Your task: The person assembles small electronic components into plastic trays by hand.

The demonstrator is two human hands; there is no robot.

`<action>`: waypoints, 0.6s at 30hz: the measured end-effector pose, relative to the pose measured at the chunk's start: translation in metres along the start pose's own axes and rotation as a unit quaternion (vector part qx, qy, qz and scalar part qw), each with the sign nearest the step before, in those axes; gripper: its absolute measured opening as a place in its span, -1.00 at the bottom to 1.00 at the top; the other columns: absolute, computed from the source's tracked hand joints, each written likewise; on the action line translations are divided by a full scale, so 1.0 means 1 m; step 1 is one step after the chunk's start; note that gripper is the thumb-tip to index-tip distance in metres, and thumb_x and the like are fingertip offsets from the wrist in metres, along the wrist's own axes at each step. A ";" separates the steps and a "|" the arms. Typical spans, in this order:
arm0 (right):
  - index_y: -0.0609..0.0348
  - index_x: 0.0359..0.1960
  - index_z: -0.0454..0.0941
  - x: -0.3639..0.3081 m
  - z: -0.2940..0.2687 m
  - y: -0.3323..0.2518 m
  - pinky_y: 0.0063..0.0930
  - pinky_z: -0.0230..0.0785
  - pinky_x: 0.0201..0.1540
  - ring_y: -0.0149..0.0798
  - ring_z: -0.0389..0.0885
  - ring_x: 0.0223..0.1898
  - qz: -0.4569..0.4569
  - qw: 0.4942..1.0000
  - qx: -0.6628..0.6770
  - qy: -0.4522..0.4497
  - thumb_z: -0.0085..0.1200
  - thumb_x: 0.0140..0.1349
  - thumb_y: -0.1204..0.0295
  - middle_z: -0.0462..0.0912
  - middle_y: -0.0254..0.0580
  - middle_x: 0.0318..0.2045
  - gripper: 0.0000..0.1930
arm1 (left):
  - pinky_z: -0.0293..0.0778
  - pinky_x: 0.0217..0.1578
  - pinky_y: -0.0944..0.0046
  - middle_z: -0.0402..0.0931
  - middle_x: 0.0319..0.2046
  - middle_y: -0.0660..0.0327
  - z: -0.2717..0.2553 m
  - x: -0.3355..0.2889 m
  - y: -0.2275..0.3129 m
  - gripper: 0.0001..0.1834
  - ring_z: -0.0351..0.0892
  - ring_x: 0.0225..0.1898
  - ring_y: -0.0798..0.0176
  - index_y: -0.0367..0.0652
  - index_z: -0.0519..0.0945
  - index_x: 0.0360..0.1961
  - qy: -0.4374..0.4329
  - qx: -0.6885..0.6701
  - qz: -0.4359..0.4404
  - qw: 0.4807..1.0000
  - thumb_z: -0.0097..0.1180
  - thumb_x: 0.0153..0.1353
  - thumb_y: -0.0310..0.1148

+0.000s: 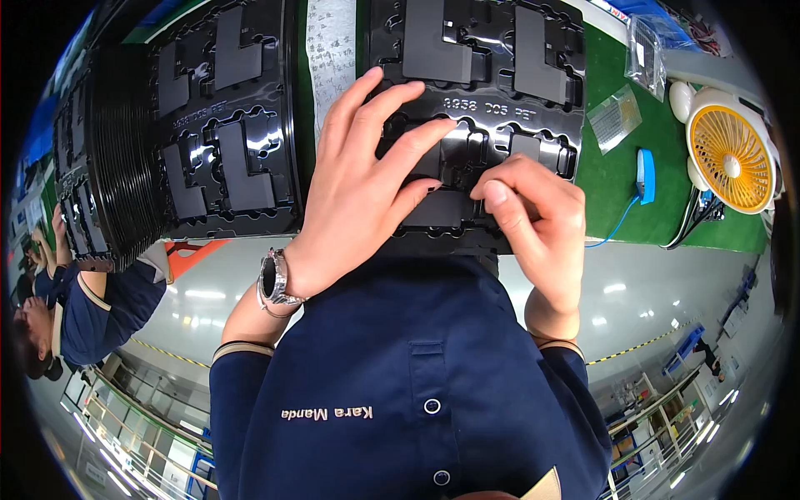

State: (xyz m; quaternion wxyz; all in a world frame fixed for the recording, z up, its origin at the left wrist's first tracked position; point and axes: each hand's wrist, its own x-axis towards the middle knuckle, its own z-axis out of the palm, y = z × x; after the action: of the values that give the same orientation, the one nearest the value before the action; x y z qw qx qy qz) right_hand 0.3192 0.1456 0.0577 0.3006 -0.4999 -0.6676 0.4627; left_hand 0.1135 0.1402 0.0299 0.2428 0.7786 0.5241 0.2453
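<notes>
A black moulded plastic tray (554, 117) lies in front of me, with dark grey L-shaped flat pieces (437, 54) seated in its pockets. My left hand (354, 179) rests over the tray's left side, fingers spread, with the thumb near a grey piece (433, 210) in the near pocket. That hand holds nothing visible and wears a metal watch (273, 279) at the wrist. Over the near right pockets, my right hand (546, 221) is closed, index finger and thumb curled together. Whatever its fingertips may pinch is too hidden to make out.
To the left stands a tall stack of black trays (125, 150), beside another loaded tray (187, 112). A handwritten paper strip (330, 58) runs between the trays. At right on the green mat are clear bags (615, 121), a blue corded clip (645, 177) and a yellow-white fan (730, 158). A co-worker (112, 304) is at far left.
</notes>
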 end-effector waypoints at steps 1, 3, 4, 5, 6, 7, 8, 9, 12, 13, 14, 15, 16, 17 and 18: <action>0.31 -0.38 0.57 -0.001 -0.002 -0.004 -0.48 0.28 -0.58 -0.34 0.48 -0.62 0.013 1.000 -0.006 -0.025 0.13 0.22 0.55 0.53 -0.20 -0.54 -0.93 | 0.19 0.25 0.06 0.42 0.07 0.20 -0.004 0.002 0.002 -0.37 0.29 0.23 0.03 0.00 0.54 0.10 0.028 -0.025 0.020 0.999 0.38 -0.11 -0.48; 0.31 -0.37 0.56 -0.003 -0.001 -0.005 -0.48 0.28 -0.58 -0.34 0.48 -0.62 -0.007 0.999 -0.005 -0.031 0.13 0.22 0.54 0.53 -0.20 -0.54 -0.93 | 0.24 0.19 0.15 0.45 -0.08 0.24 -0.010 0.003 0.008 -0.39 0.38 0.08 0.16 -0.06 0.52 0.11 0.001 -0.158 -0.040 0.987 0.34 -0.06 -0.51; 0.31 -0.37 0.56 -0.004 0.000 -0.004 -0.48 0.28 -0.58 -0.35 0.48 -0.62 -0.027 0.999 -0.005 -0.037 0.13 0.22 0.53 0.53 -0.20 -0.54 -0.92 | 0.28 0.14 0.23 0.49 -0.23 0.28 -0.012 0.003 0.010 -0.40 0.46 -0.07 0.29 -0.12 0.50 0.13 -0.026 -0.288 -0.098 0.952 0.30 -0.02 -0.55; 0.30 -0.37 0.56 -0.005 0.003 -0.002 -0.47 0.27 -0.59 -0.34 0.46 -0.64 -0.043 0.999 0.003 -0.033 0.14 0.22 0.52 0.52 -0.20 -0.53 -0.92 | 0.32 0.00 0.37 0.41 -0.41 0.37 -0.010 0.005 0.011 -0.43 0.41 -0.29 0.46 -0.21 0.45 0.16 -0.027 -0.348 -0.094 0.933 0.22 0.06 -0.57; 0.30 -0.37 0.56 -0.004 0.004 -0.003 -0.47 0.27 -0.59 -0.34 0.46 -0.64 -0.043 0.999 0.004 -0.032 0.14 0.22 0.52 0.52 -0.20 -0.53 -0.92 | 0.32 0.00 0.37 0.41 -0.41 0.37 -0.010 0.007 0.011 -0.43 0.41 -0.29 0.46 -0.21 0.45 0.16 -0.027 -0.347 -0.094 0.933 0.22 0.06 -0.57; 0.30 -0.38 0.56 -0.004 0.004 -0.004 -0.46 0.26 -0.60 -0.34 0.45 -0.64 -0.050 0.998 0.006 -0.030 0.15 0.22 0.52 0.51 -0.21 -0.54 -0.92 | 0.33 -0.04 0.38 0.40 -0.41 0.36 -0.010 0.008 0.012 -0.43 0.40 -0.30 0.46 -0.22 0.43 0.17 -0.039 -0.385 -0.102 0.917 0.22 0.08 -0.57; 0.30 -0.38 0.56 -0.003 0.004 -0.005 -0.45 0.25 -0.60 -0.34 0.44 -0.65 -0.057 0.998 0.008 -0.027 0.15 0.22 0.52 0.51 -0.21 -0.55 -0.92 | 0.34 -0.08 0.38 0.39 -0.40 0.36 -0.010 0.009 0.013 -0.43 0.40 -0.30 0.47 -0.24 0.41 0.19 -0.051 -0.422 -0.110 0.898 0.21 0.10 -0.56; 0.30 -0.38 0.56 -0.004 0.004 -0.005 -0.45 0.25 -0.60 -0.34 0.44 -0.65 -0.057 0.998 0.008 -0.027 0.15 0.22 0.52 0.51 -0.21 -0.55 -0.92 | 0.34 -0.08 0.38 0.39 -0.40 0.36 -0.010 0.010 0.014 -0.43 0.40 -0.30 0.47 -0.24 0.41 0.19 -0.051 -0.422 -0.110 0.898 0.21 0.10 -0.56; 0.29 -0.40 0.55 -0.003 0.003 -0.007 -0.45 0.24 -0.61 -0.35 0.43 -0.66 -0.060 0.998 -0.009 -0.016 0.16 0.21 0.53 0.49 -0.23 -0.56 -0.92 | 0.34 -0.11 0.40 0.38 -0.41 0.37 -0.010 0.012 0.017 -0.44 0.40 -0.30 0.47 -0.24 0.40 0.19 -0.065 -0.459 -0.125 0.877 0.20 0.12 -0.55; 0.29 -0.40 0.55 -0.003 0.003 -0.007 -0.45 0.24 -0.62 -0.35 0.42 -0.66 -0.065 0.998 -0.016 -0.012 0.16 0.21 0.53 0.49 -0.24 -0.56 -0.92 | 0.34 -0.11 0.40 0.39 -0.41 0.37 -0.010 0.013 0.017 -0.44 0.40 -0.30 0.47 -0.24 0.40 0.19 -0.063 -0.457 -0.118 0.880 0.20 0.11 -0.56; 0.29 -0.41 0.55 -0.003 0.003 -0.007 -0.45 0.23 -0.63 -0.36 0.42 -0.66 -0.069 0.997 -0.023 -0.008 0.16 0.21 0.53 0.48 -0.24 -0.57 -0.92 | 0.34 -0.12 0.40 0.39 -0.41 0.37 -0.009 0.012 0.018 -0.44 0.40 -0.30 0.47 -0.25 0.40 0.19 -0.061 -0.455 -0.111 0.882 0.19 0.11 -0.57; 0.29 -0.41 0.55 -0.003 0.004 -0.007 -0.45 0.23 -0.63 -0.36 0.42 -0.66 -0.069 0.997 -0.023 -0.008 0.16 0.21 0.53 0.48 -0.24 -0.57 -0.92 | 0.34 -0.12 0.40 0.39 -0.41 0.37 -0.009 0.013 0.018 -0.44 0.40 -0.30 0.47 -0.25 0.40 0.19 -0.061 -0.455 -0.111 0.882 0.19 0.11 -0.57; 0.29 -0.41 0.55 -0.003 0.004 -0.007 -0.45 0.23 -0.63 -0.35 0.42 -0.67 -0.071 0.997 -0.030 -0.005 0.16 0.21 0.53 0.48 -0.25 -0.58 -0.91 | 0.35 -0.12 0.40 0.39 -0.41 0.37 -0.009 0.013 0.019 -0.43 0.40 -0.31 0.47 -0.24 0.41 0.19 -0.062 -0.449 -0.108 0.885 0.19 0.10 -0.57; 0.29 -0.42 0.55 -0.003 0.004 -0.007 -0.44 0.23 -0.64 -0.34 0.43 -0.67 -0.073 0.997 -0.038 -0.002 0.16 0.20 0.53 0.48 -0.25 -0.58 -0.91 | 0.35 -0.12 0.40 0.39 -0.40 0.37 -0.009 0.014 0.020 -0.43 0.40 -0.31 0.47 -0.24 0.41 0.19 -0.063 -0.444 -0.105 0.887 0.18 0.09 -0.58; 0.29 -0.42 0.55 -0.003 0.004 -0.006 -0.44 0.23 -0.64 -0.34 0.43 -0.67 -0.073 0.997 -0.038 -0.003 0.16 0.20 0.53 0.48 -0.25 -0.58 -0.91 | 0.35 -0.12 0.40 0.39 -0.40 0.37 -0.009 0.014 0.020 -0.43 0.40 -0.31 0.47 -0.24 0.41 0.19 -0.063 -0.444 -0.105 0.887 0.18 0.09 -0.58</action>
State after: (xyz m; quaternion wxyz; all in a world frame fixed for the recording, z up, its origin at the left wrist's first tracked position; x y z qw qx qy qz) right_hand 0.3141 0.1408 0.0619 0.3128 -0.4596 -0.7200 0.4154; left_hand 0.1268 0.1478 0.0511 0.6206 0.5433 0.4227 0.3755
